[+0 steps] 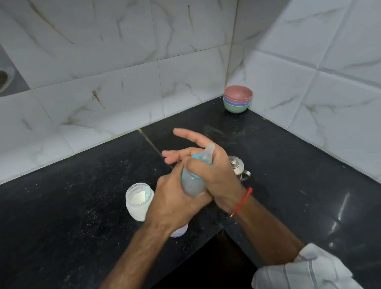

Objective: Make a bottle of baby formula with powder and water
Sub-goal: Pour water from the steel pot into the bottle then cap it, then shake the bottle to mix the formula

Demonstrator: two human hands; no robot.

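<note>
A baby bottle [192,185] with a teal collar and a clear teat sits tilted between both palms above the black counter. Its body looks cloudy grey-white. My left hand [174,200] presses on it from the left and below. My right hand [219,171] presses on it from the right, fingers stretched out flat past the teat. An open white jar of powder [138,201] stands on the counter just left of my left hand, with a blue scoop partly visible inside.
A small steel lidded pot [238,166] stands behind my right hand. A stack of coloured bowls [238,99] sits in the far tiled corner. A pale lid [180,231] lies under my left wrist. The counter's inner edge [217,233] drops away below my forearms.
</note>
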